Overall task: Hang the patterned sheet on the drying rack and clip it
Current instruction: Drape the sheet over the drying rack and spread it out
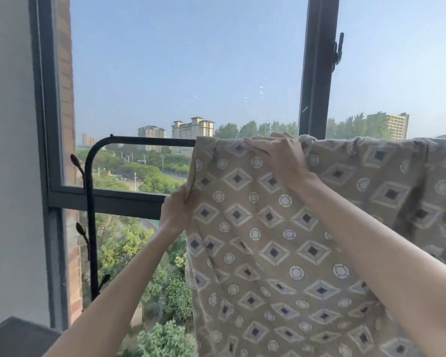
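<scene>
Head view: a beige fabric sheet patterned with diamonds and circles (268,253) hangs draped over the top bar of a black metal drying rack (150,140). The left hand (177,210) grips its left edge; the right hand (281,161) clasps the fabric over the bar.

A dark grey window frame (52,150) spans the view; its upright mullion (317,73) carries a black handle (338,50); left of the frame stands a plain pale wall (8,150); beyond the glass a red brick pier (66,99) runs down along the frame's left edge; hazy blue sky (191,60) gives soft daylight; pale tower blocks (192,127) rise above green trees (165,292); a grey ledge (16,336) sits in the lower left corner.
</scene>
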`<state>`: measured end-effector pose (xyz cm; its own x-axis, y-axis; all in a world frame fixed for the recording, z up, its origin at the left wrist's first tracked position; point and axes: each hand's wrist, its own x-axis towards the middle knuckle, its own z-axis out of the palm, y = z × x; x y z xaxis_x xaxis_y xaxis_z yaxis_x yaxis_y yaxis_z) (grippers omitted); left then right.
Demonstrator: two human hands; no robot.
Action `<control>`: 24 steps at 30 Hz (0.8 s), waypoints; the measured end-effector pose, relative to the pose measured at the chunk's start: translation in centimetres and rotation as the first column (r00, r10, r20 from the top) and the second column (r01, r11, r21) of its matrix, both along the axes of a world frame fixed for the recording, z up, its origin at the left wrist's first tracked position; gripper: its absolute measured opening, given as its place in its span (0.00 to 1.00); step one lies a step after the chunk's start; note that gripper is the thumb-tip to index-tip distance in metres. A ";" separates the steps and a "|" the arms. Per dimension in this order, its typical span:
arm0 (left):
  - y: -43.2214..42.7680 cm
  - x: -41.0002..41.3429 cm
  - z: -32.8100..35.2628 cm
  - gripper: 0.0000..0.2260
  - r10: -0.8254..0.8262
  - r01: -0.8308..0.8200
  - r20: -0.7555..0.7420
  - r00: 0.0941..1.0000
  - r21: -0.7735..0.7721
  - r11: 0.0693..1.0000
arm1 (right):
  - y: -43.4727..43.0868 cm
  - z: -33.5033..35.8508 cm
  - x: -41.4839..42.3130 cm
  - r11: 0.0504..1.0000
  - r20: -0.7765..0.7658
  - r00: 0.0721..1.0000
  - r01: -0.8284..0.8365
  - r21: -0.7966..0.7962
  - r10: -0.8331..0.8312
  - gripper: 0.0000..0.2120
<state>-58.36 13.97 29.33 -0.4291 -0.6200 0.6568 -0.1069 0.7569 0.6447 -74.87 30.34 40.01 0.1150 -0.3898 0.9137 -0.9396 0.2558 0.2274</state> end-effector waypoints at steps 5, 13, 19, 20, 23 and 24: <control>0.3 1.3 3.0 0.14 -0.005 -0.021 -0.223 0.975 -0.117 0.993 | 0.5 1.8 1.0 0.998 0.129 0.989 0.065 0.016 -0.066 0.13; -2.5 0.8 13.5 0.13 0.034 -0.098 -0.279 0.960 -0.218 0.971 | -1.6 9.8 2.6 0.963 0.316 0.940 0.195 -0.186 -0.129 0.18; -6.6 -2.1 18.4 0.17 0.031 -0.096 -0.227 0.973 -0.283 0.954 | -5.2 13.1 0.9 0.943 0.415 0.906 0.206 -0.262 -0.083 0.13; -7.7 -2.6 18.1 0.17 0.045 -0.079 -0.131 0.990 -0.265 0.961 | -6.0 12.7 0.1 0.955 0.431 0.897 0.202 -0.217 -0.091 0.12; -10.1 -3.7 17.1 0.16 0.149 -0.111 0.134 0.980 -0.260 0.959 | -8.4 10.8 -2.5 0.987 0.521 0.843 0.159 -0.003 -0.135 0.11; -10.5 -3.8 17.1 0.14 0.166 -0.116 0.172 0.971 -0.266 0.957 | -9.0 10.3 -3.2 0.984 0.507 0.844 0.174 0.049 -0.174 0.12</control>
<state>-62.13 3.48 46.42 -0.4821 -0.5077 0.7140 -0.3263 0.8604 0.3915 -78.04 21.33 50.28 -0.4345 -0.3607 0.8253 -0.8639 0.4260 -0.2686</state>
